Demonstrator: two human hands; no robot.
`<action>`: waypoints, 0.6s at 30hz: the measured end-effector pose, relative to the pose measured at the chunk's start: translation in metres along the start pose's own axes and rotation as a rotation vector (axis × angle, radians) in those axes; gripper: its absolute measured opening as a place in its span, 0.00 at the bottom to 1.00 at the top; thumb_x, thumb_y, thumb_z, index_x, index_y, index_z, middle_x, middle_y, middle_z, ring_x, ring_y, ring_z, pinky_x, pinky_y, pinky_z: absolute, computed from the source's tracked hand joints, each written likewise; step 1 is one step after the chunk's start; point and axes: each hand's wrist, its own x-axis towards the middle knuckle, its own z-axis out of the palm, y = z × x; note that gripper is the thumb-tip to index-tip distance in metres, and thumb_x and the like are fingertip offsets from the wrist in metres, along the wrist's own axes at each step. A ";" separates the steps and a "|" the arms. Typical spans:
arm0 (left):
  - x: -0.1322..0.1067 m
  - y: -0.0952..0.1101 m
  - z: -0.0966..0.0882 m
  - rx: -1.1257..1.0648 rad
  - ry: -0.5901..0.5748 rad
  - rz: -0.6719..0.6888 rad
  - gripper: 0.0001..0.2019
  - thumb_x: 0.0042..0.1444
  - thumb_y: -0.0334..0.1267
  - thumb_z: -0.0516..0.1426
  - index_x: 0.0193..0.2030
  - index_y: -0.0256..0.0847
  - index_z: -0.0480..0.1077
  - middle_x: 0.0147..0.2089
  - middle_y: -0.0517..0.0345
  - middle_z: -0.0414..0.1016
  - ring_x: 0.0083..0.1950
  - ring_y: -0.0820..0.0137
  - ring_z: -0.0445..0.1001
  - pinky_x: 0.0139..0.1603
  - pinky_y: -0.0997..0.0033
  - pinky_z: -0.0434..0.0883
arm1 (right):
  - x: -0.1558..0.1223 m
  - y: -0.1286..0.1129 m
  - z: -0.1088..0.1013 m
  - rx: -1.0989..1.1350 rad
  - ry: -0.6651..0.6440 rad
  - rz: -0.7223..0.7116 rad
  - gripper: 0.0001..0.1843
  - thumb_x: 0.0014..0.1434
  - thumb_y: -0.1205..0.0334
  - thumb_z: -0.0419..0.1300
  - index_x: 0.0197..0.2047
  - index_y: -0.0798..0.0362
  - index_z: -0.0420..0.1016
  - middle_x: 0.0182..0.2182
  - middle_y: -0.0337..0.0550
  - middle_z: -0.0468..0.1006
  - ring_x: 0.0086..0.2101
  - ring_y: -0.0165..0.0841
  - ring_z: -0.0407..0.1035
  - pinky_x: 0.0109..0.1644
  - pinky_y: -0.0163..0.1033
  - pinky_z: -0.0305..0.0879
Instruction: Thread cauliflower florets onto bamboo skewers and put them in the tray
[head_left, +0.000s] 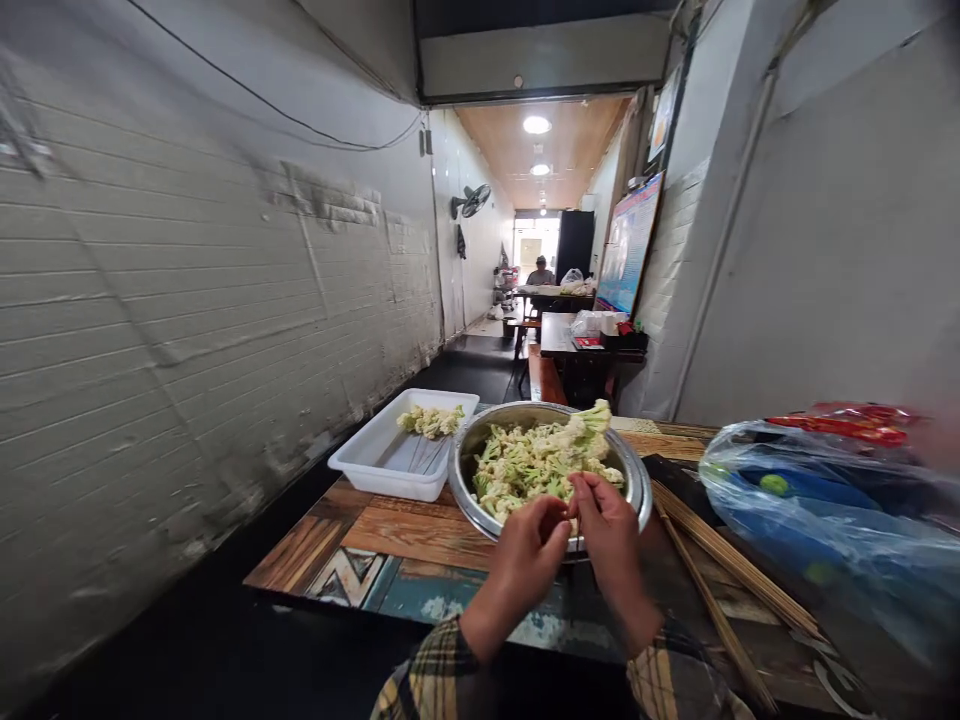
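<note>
A large steel bowl (pixel 463 492) full of cut cauliflower (pixel 517 462) stands on the table before me. Both my hands meet over its near rim. My right hand (pixel 611 530) is closed in a pinch, with a thin stick running down by its fingers. Above those fingertips rises a cluster of cauliflower florets (pixel 591 428), seemingly on that skewer. Close beside it, my left hand (pixel 525 555) has thumb and fingers curled together; what they pinch is too small to make out. Left of the bowl, a white plastic tray (pixel 390 482) holds several cauliflower skewers (pixel 431 422).
Bundled bamboo skewers (pixel 731 560) lie on the patchwork wood table (pixel 405 535) right of the bowl. A clear plastic bag (pixel 795 520) with blue and green contents is at the far right. Beyond stand another table (pixel 559 335), a bench (pixel 545 375) and a seated person (pixel 541 272).
</note>
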 end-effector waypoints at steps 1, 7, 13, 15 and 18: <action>-0.002 0.000 0.002 0.007 -0.004 0.020 0.07 0.53 0.36 0.57 0.38 0.41 0.72 0.37 0.50 0.76 0.38 0.65 0.73 0.39 0.69 0.66 | -0.001 0.000 0.001 0.001 -0.004 0.010 0.21 0.61 0.44 0.53 0.32 0.54 0.73 0.18 0.35 0.70 0.22 0.30 0.65 0.28 0.34 0.64; -0.007 0.002 -0.003 0.083 0.127 0.037 0.04 0.59 0.36 0.51 0.38 0.41 0.65 0.30 0.59 0.71 0.30 0.71 0.69 0.32 0.73 0.63 | -0.003 -0.005 0.008 -0.018 -0.085 0.061 0.26 0.54 0.38 0.58 0.34 0.56 0.77 0.23 0.43 0.78 0.22 0.33 0.70 0.26 0.35 0.66; -0.011 0.006 -0.022 0.094 0.145 0.057 0.08 0.62 0.41 0.50 0.37 0.40 0.66 0.33 0.57 0.73 0.34 0.71 0.70 0.35 0.74 0.64 | -0.005 -0.012 0.023 0.037 -0.201 0.121 0.24 0.53 0.40 0.60 0.36 0.55 0.78 0.29 0.46 0.81 0.28 0.36 0.74 0.30 0.37 0.70; -0.010 0.004 -0.030 0.140 0.145 0.080 0.09 0.62 0.40 0.50 0.34 0.39 0.66 0.32 0.58 0.72 0.33 0.72 0.69 0.34 0.74 0.63 | -0.005 -0.014 0.027 0.052 -0.261 0.145 0.24 0.54 0.41 0.59 0.38 0.56 0.77 0.28 0.45 0.80 0.26 0.34 0.72 0.29 0.37 0.69; -0.003 -0.002 -0.048 0.223 0.170 0.095 0.11 0.61 0.38 0.49 0.31 0.39 0.66 0.28 0.59 0.69 0.30 0.73 0.66 0.33 0.74 0.61 | -0.005 -0.014 0.025 0.041 -0.394 0.171 0.26 0.57 0.42 0.57 0.46 0.56 0.75 0.25 0.41 0.77 0.22 0.31 0.69 0.29 0.37 0.68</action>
